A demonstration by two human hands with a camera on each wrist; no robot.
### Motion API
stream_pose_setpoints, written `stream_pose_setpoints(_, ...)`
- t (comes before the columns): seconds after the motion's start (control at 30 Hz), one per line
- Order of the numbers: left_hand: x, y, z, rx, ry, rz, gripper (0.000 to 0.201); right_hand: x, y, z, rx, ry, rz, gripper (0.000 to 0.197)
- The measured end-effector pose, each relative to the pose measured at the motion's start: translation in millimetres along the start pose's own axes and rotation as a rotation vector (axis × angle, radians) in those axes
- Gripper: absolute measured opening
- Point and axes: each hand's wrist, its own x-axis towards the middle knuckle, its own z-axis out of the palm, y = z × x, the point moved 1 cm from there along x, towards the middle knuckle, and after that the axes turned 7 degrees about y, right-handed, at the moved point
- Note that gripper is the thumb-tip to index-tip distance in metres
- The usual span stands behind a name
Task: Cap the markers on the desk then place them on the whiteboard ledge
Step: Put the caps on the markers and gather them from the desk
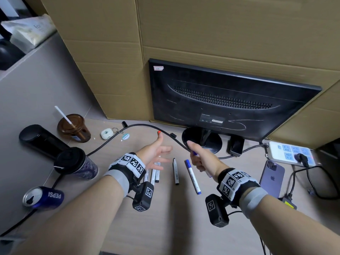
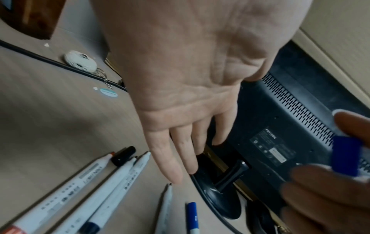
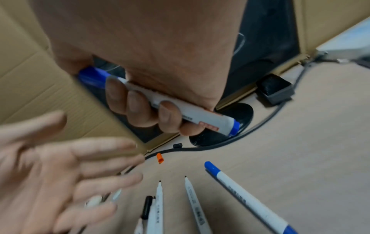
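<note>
Over the desk, right hand grips a blue marker.

Both forearms are bare, with no sleeves. Each wrist wears a grey elastic band and, ahead of it, a black strap carrying white blocks printed with black square fiducial tags. Under each wrist hangs a small black camera housing bearing its own tag, with a thin black cable.
</note>
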Motion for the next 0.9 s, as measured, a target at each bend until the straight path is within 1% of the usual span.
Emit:
stream_pose_setpoints(0.07,5.2,-5.2,-7.3,0.004,0.045,-0.009,0.100,-0.8,-2.3,-5.6,0.113,0.042,-0.001,0.047)
stream_pose_setpoints(0.13,8.9,-9.1,-13.9,-0.001,0.109,0.009,0.094,-1.5,-3.7,-10.1,0.161,0.070,-0.017,0.045)
stream_pose_setpoints(0.23,11.5,-11.7,-19.2,0.003,0.210,0.045,0.083,-2.5,-3.0,-13.0,0.089,0.101,-0.072,0.044)
stream_pose_setpoints(0.3,11.6,-12.7,-19.3,0.004,0.232,0.042,0.080,-1.5,0.4,-13.6,0.030,0.103,-0.102,0.045)
stream_pose_setpoints(0.4,15.1,-16.1,-19.1,-0.016,0.273,0.048,0.073,3.1,8.3,-13.8,-0.009,0.103,-0.101,0.046)
stream_pose_setpoints(0.47,20.3,-20.4,-19.1,-0.032,0.368,0.069,0.059,9.6,16.9,-14.6,-0.017,0.118,-0.064,0.051)
stream_pose_setpoints(0.53,29.1,-28.9,-22.0,-0.007,0.506,0.081,0.036,20.2,31.9,-15.5,-0.041,0.114,-0.006,0.055)
stream_pose_setpoints(0.57,33.5,-34.3,-24.5,0.017,0.559,0.078,0.027,26.9,42.7,-15.7,-0.081,0.118,0.014,0.054)
stream_pose_setpoints(0.6,38.3,-40.6,-27.4,0.045,0.595,0.073,0.023,33.1,53.9,-15.5,-0.129,0.127,0.019,0.048)
stream_pose_setpoints(0.67,46.1,-53.3,-32.0,0.108,0.632,0.057,0.019,44.9,77.5,-14.9,-0.248,0.189,0.010,0.028)
stream_pose_setpoints(0.7,49.3,-59.5,-34.0,0.146,0.651,0.041,0.016,48.8,86.8,-14.5,-0.306,0.233,0.005,0.024)
stream_pose_setpoints(0.77,53.3,-71.1,-37.2,0.214,0.685,-0.006,0.011,53.0,99.8,-14.1,-0.382,0.301,0.022,0.026)
stream_pose_setpoints(0.8,55.0,-77.2,-38.7,0.236,0.697,-0.032,0.012,55.3,105.0,-14.2,-0.398,0.319,0.043,0.028)
stream_pose_setpoints(0.9,62.0,-95.1,-45.1,0.284,0.709,-0.122,0.026,61.1,116.7,-13.7,-0.451,0.330,0.081,0.045)
